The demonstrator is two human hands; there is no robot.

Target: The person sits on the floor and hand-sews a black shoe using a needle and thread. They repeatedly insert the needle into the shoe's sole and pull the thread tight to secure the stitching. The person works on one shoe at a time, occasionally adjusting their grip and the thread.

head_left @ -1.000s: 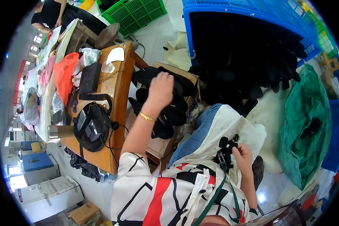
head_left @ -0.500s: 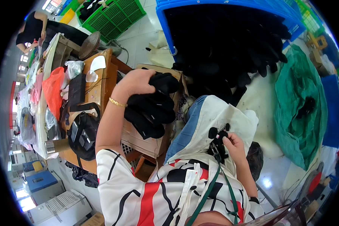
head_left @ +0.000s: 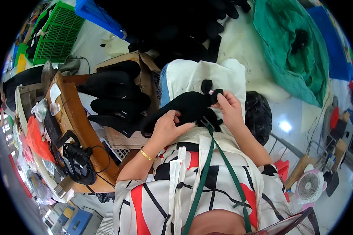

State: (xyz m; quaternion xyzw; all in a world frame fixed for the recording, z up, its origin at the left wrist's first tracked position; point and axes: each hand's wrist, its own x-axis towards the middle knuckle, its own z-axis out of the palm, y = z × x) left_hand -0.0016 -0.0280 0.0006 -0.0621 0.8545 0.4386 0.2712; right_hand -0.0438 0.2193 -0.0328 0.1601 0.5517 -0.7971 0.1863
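Observation:
Across my lap, on a white apron (head_left: 227, 72), lies a long black shoe-shaped piece (head_left: 188, 103) with a soft dark surface. My left hand (head_left: 168, 127) is closed on its near left side, the thumb pointing right along its edge. At its right end my right hand (head_left: 229, 107) pinches a small black bow-like piece (head_left: 217, 96) with a shiny pale spot at its middle. Another small black piece (head_left: 206, 85) lies just above. A metal tool (head_left: 206, 122) on a green cord (head_left: 208, 160) hangs below the shoe-shaped piece.
Several similar black pieces (head_left: 119, 102) are stacked on a cardboard box (head_left: 123, 139) at my left, beside a wooden table (head_left: 82, 129). A blue crate (head_left: 100, 17) and a heap of black pieces stand ahead. Right are a green sack (head_left: 286, 51), a black bag (head_left: 258, 117) and a fan (head_left: 310, 186).
My left hand has come from the stack on the left to my lap, where a black shoe-shaped piece now lies. The view has turned; my right hand still pinches small black material.

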